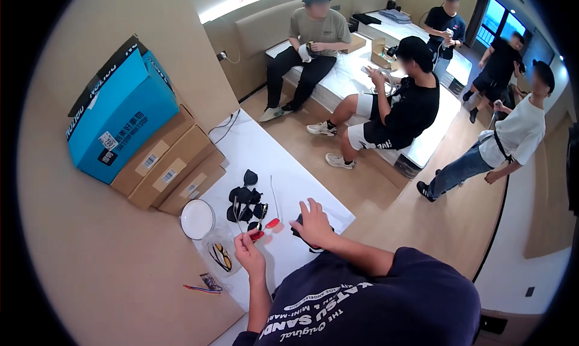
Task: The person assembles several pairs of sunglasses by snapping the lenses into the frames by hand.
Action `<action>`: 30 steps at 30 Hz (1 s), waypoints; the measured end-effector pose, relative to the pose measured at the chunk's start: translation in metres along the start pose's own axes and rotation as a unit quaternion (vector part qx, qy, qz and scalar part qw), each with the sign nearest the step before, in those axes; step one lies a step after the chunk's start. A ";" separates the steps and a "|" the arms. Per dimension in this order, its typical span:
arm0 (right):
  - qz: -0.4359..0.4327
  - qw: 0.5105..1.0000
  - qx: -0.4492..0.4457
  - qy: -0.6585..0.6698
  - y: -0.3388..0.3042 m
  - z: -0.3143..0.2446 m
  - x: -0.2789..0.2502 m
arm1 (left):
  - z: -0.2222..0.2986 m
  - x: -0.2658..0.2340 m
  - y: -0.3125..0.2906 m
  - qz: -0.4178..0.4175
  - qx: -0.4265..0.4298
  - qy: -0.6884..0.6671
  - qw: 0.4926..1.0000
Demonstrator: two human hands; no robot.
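My left hand [249, 253] pinches a pair of red-lensed sunglasses [272, 223] at one lens, their thin temples pointing away from me. My right hand [315, 224], fingers spread, hovers over or rests on a dark object [297, 226] near the table's right edge; the hand covers much of it, so I cannot tell its kind. Beyond the red pair, several dark sunglasses [240, 195] lie in a cluster on the white table [289, 196]. Left of my left hand, yellow-lensed glasses [222, 257] sit in a clear plastic bag [212, 247].
A white round dish [197, 219] stands at the table's left edge, beside stacked cardboard boxes [175, 165] topped by a blue box [120, 120]. A red-and-blue pen-like item [202, 289] lies at lower left. Several people sit or stand around the beds [356, 74] beyond the table.
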State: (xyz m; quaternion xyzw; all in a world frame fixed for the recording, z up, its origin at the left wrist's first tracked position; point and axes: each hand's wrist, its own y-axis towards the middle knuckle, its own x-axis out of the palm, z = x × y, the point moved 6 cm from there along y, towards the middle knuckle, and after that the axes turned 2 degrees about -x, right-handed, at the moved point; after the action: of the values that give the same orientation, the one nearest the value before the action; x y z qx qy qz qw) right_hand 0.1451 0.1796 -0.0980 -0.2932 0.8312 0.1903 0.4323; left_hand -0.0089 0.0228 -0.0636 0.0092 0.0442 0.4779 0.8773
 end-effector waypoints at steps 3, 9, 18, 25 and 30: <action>-0.111 0.986 0.024 -0.124 -0.027 0.017 0.029 | 0.018 -0.009 -0.004 0.047 0.048 0.027 0.997; -0.087 0.986 -0.014 -0.139 -0.025 0.044 0.069 | 0.029 -0.011 -0.004 0.112 0.070 0.032 0.991; -0.094 0.995 -0.030 -0.017 -0.012 0.033 0.059 | 0.054 -0.007 -0.010 0.140 0.170 0.016 0.975; 0.007 0.982 -0.059 0.179 0.020 -0.020 0.002 | 0.062 -0.025 -0.019 0.179 0.204 0.068 0.960; -0.090 0.985 -0.148 -0.001 0.007 -0.084 0.050 | 0.061 -0.044 -0.026 0.212 0.171 0.056 0.960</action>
State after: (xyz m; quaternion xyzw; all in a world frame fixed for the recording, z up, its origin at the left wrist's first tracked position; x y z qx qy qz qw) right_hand 0.0667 0.1206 -0.0924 -0.4276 0.7634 0.2718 0.4006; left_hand -0.0057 -0.0271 -0.0015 0.1412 0.1716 0.6383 0.7370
